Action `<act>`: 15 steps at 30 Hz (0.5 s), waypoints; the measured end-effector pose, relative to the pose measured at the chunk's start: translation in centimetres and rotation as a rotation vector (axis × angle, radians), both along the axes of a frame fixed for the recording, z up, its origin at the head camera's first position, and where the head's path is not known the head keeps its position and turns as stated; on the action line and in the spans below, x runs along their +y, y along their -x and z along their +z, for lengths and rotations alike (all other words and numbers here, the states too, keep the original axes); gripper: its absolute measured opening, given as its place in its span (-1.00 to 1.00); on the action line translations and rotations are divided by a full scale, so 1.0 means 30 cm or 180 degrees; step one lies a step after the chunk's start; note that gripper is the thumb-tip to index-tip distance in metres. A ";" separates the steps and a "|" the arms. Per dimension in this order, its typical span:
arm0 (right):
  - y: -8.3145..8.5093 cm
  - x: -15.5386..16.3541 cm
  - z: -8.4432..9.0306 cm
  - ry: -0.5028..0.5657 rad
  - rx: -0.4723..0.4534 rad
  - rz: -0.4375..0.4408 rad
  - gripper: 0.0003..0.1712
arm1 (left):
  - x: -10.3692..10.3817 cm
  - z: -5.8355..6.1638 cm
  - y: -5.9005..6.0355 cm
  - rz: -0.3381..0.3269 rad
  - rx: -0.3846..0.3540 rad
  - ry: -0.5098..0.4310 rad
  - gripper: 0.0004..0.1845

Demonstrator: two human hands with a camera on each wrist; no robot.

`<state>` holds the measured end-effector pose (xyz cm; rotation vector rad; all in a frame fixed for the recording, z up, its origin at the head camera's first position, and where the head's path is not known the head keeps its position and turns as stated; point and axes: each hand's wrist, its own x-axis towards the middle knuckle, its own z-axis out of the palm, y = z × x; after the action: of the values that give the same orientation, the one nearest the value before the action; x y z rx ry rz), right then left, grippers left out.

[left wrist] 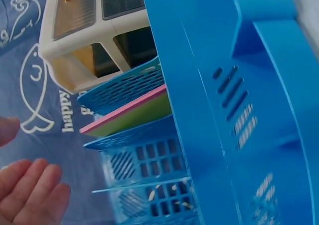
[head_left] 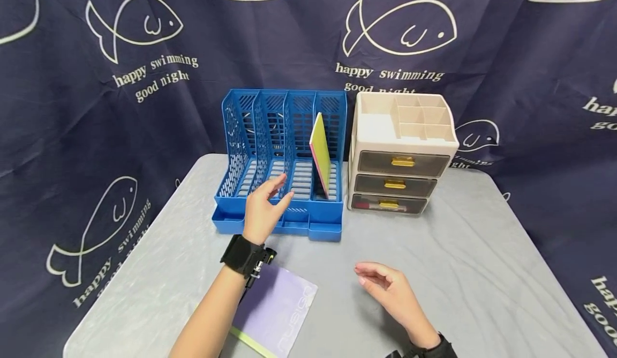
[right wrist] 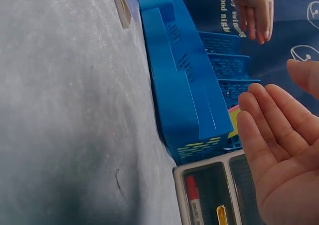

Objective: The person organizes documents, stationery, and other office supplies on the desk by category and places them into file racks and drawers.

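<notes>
In the head view my left hand (head_left: 262, 208) hovers over the front of a blue file organizer (head_left: 277, 205), its fingers loosely bent with nothing in them. A thin notebook with a yellow-green cover and pink edge (head_left: 321, 157) leans in the organizer's rightmost slot. My right hand (head_left: 388, 291) hangs over the table at the right front, fingers relaxed and holding nothing; the right wrist view shows its bare palm (right wrist: 284, 150). A purple notebook (head_left: 277, 307) lies flat on the table, partly hidden under my left forearm.
A cream drawer unit (head_left: 405, 127) with dark fronts and gold handles stands right of the organizer. A red-capped marker (right wrist: 194, 200) shows inside its lowest drawer. The grey table (head_left: 463, 272) backs onto a dark blue fish-print curtain (head_left: 299, 42).
</notes>
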<state>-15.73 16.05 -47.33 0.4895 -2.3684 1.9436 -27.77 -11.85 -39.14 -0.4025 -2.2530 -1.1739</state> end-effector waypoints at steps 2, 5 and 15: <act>-0.002 0.006 0.003 -0.0020 -0.0041 0.0029 -0.72 | -0.010 0.004 -0.024 -0.0063 0.0151 0.0170 -0.55; -0.003 0.009 0.006 -0.0079 -0.0045 0.0081 -0.72 | -0.031 0.012 -0.061 -0.0154 0.0351 0.0509 -0.55; 0.005 -0.015 0.017 -0.0244 -0.0176 0.0318 -0.66 | -0.145 -0.033 -0.180 -0.1053 0.0671 0.1881 -0.53</act>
<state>-15.89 15.60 -46.83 0.5763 -2.5071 1.9361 -22.36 -16.20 -40.13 -1.1066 -2.3637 -0.5418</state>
